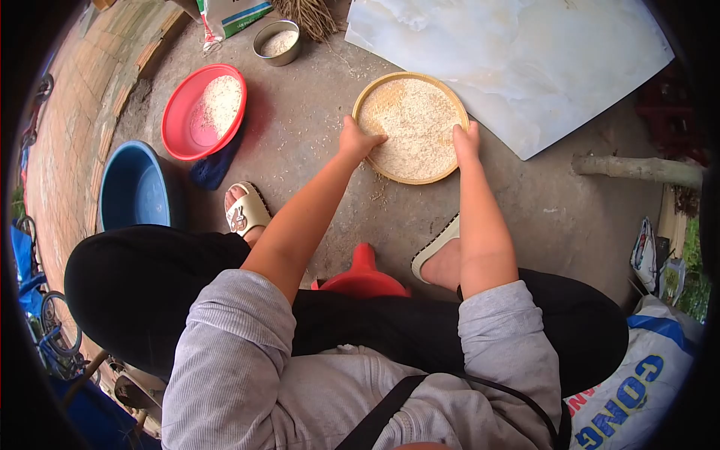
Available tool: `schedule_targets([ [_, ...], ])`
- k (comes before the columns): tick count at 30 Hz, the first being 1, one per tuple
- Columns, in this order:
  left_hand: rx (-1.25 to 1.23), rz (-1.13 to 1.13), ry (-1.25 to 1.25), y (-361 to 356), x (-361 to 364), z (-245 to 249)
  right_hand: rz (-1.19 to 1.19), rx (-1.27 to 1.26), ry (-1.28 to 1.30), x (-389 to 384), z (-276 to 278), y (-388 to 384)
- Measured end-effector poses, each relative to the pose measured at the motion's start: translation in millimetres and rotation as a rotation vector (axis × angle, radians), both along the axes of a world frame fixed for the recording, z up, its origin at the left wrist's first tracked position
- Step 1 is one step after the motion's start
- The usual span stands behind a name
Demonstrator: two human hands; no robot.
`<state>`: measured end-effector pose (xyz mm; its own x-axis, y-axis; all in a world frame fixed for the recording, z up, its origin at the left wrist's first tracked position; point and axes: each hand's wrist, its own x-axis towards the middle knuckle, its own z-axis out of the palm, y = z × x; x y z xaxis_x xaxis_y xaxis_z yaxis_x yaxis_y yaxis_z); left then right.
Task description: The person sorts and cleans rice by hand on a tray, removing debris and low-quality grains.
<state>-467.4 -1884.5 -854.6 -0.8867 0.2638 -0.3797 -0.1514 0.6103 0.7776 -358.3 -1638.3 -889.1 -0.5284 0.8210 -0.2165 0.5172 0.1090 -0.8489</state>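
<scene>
Round tray [409, 75], axes near equal, faces up; left hand [360, 141] and right hand [466, 140] clasp opposite sides, thumbs inside, fingers partly hidden.

Tray [409, 76] rim matt; red basin [178, 124] glossy plastic; bowl [281, 59] shiny metal; floor [307, 86] rough.

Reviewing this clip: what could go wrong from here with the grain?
The grain spreads close to the low rim of the round tray; if the left hand and right hand tilt it unevenly, some could slide onto the floor, where loose bits already lie.

The red basin, also holding grain, sits near the left sandal; a shifting foot might knock it.
</scene>
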Motion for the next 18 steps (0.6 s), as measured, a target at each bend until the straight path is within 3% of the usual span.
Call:
schedule_targets([
  [4,-0.053,0.177,0.064,-8,-8,-9,0.044,-0.055,0.019,-7,15,-26],
  [8,-0.144,0.348,0.210,-66,-75,-23,0.250,-0.059,0.084,-43,31,-96],
  [11,-0.050,0.402,0.136,-105,-97,-2,0.336,-0.007,0.124,-61,38,-135],
  [16,0.029,0.360,0.170,-76,-73,-34,0.231,-0.080,0.135,-50,28,-96],
  [18,-0.011,0.207,0.118,-41,-41,-18,0.138,-0.092,0.119,-30,15,-57],
])
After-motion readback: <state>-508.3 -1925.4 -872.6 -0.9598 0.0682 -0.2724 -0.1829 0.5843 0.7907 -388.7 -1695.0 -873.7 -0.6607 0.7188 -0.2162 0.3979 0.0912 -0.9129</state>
